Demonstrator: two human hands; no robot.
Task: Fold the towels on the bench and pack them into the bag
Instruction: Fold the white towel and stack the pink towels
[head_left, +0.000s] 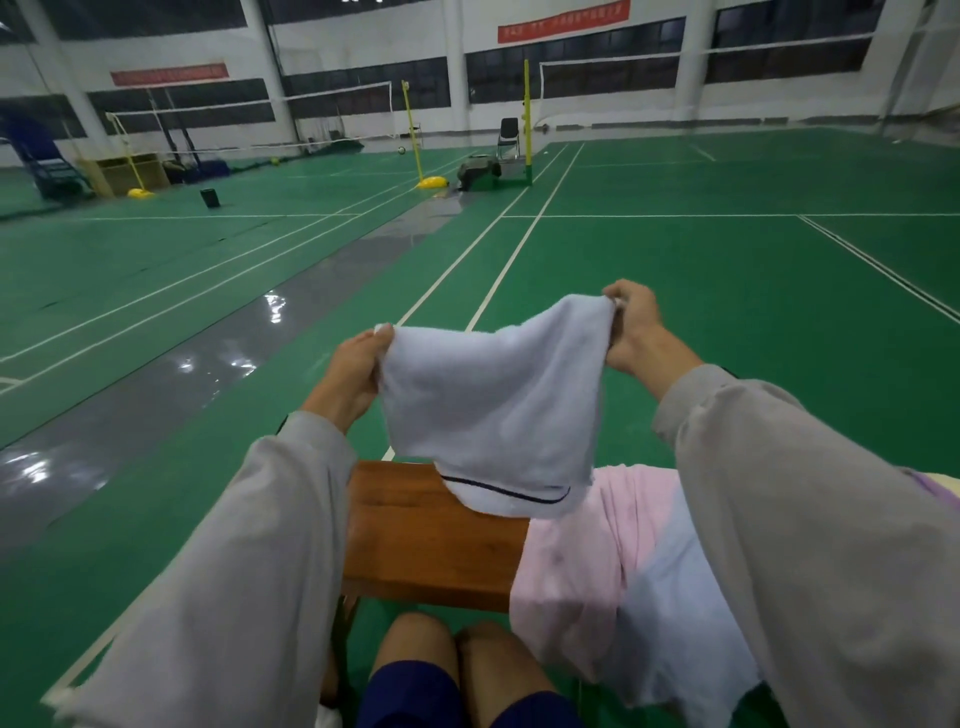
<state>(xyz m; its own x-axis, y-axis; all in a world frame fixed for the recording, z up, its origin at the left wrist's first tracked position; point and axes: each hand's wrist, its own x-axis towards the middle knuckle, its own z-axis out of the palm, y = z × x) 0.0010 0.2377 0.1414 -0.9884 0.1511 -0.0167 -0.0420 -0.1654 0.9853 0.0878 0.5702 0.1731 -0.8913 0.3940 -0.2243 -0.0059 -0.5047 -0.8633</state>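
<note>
Green court floor (675, 270) lies behind a wooden bench (415, 540). Above it the left hand (358, 371) and right hand (631, 325) each pinch one top corner of a white towel (493, 410), so it hangs flat, probably for folding. Pink towel (587, 561) waits on the bench; I see no bag.

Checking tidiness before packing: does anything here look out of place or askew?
Yes: the pink towel and a pale blue towel lie rumpled on the bench, spilling over its near edge. The striped towel, pinched by left hand and right hand, hangs tilted.
</note>
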